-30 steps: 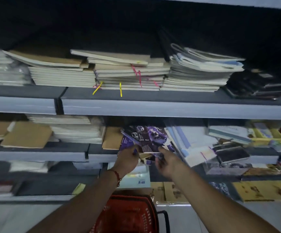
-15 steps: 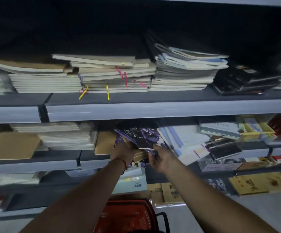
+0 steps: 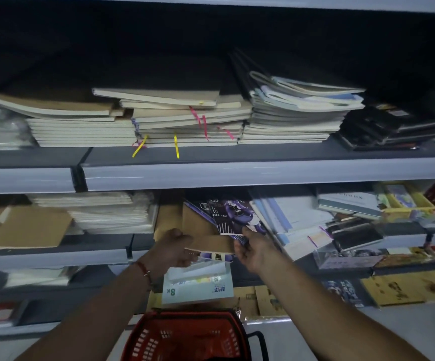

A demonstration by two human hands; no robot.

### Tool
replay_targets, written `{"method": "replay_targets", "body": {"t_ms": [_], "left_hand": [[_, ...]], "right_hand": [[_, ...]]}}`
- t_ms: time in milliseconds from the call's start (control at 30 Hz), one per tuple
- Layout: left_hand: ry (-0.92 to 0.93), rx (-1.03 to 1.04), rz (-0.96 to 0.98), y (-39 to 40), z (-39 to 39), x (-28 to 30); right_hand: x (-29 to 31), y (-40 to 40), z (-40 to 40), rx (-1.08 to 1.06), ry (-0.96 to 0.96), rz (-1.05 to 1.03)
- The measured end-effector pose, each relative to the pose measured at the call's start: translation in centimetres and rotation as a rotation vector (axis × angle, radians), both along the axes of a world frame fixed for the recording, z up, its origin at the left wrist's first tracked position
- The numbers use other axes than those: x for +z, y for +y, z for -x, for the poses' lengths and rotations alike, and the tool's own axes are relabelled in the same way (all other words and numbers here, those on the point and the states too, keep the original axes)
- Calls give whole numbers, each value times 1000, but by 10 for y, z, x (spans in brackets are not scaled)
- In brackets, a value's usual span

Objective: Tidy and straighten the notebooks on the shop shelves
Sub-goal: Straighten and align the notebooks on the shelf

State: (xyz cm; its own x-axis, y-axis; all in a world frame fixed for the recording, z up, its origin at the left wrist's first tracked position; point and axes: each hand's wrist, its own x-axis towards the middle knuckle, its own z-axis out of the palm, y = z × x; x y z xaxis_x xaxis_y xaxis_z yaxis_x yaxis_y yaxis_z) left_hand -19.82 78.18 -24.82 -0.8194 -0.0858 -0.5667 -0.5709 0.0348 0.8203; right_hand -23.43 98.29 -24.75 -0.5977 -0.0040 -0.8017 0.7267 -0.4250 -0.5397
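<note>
Purple notebooks (image 3: 233, 217): askew on the middle shelf (image 3: 55, 259), fanned over a brown pad (image 3: 206, 238).
Left hand (image 3: 173, 247): grips the brown pad's front edge.
Right hand (image 3: 254, 250): pinches the purple stack's lower corner.
Progress: early, I judge; upper stacks (image 3: 185, 121) lean unevenly, and the right-hand piles (image 3: 291, 225) lie slanted.
Left to do: square this pile, then the neighbours.
Surroundings: grey metal shelving, dim shop, red basket (image 3: 190, 337) below.

Dim, murky light; blurred, bowed edges throughout.
</note>
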Motion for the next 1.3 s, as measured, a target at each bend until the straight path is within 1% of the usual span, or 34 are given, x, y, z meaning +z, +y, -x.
{"method": "replay_targets", "body": {"t_ms": [100, 233, 267, 300, 367, 400, 433, 467, 533, 600, 700, 800, 933, 1100, 1200, 1300], "left_hand": [[20, 31, -143, -30, -32, 12], [-37, 52, -199, -60, -64, 13], [-48, 61, -213, -65, -70, 15], [-63, 67, -224, -69, -76, 15], [-85, 67, -236, -74, -86, 20], [-93, 57, -241, -75, -89, 22], [-101, 37, -248, -77, -92, 24], [-110, 9, -261, -77, -94, 28], [-127, -91, -266, -79, -95, 32], [-141, -177, -246, -79, -94, 37], [-106, -174, -199, -83, -87, 39], [32, -155, -117, -93, -74, 36], [138, -131, -122, -98, -69, 40], [174, -153, -75, -106, -80, 44], [146, -126, -22, -111, -89, 41], [137, -89, 19, -113, -108, 40]], "right_hand": [[-4, -2, 1, -19, 4, -21], [-13, 2, -3, -47, 29, -74], [-16, 2, -4, -44, 46, -120], [-21, 1, -5, -28, 77, -208], [-31, -2, -10, 53, 145, -431], [-31, -5, -15, 102, 162, -505], [-32, -11, -22, 137, 169, -527], [-32, -19, -30, 154, 175, -482], [-32, -38, -50, 207, 159, -310], [-32, -52, -64, 272, 134, -249], [-25, -54, -71, 298, 116, -258], [-12, -53, -77, 271, 121, -243], [2, -65, -89, 288, 145, -238], [7, -72, -104, 364, 150, -246], [7, -74, -113, 424, 156, -284], [6, -72, -124, 431, 190, -279]]}}
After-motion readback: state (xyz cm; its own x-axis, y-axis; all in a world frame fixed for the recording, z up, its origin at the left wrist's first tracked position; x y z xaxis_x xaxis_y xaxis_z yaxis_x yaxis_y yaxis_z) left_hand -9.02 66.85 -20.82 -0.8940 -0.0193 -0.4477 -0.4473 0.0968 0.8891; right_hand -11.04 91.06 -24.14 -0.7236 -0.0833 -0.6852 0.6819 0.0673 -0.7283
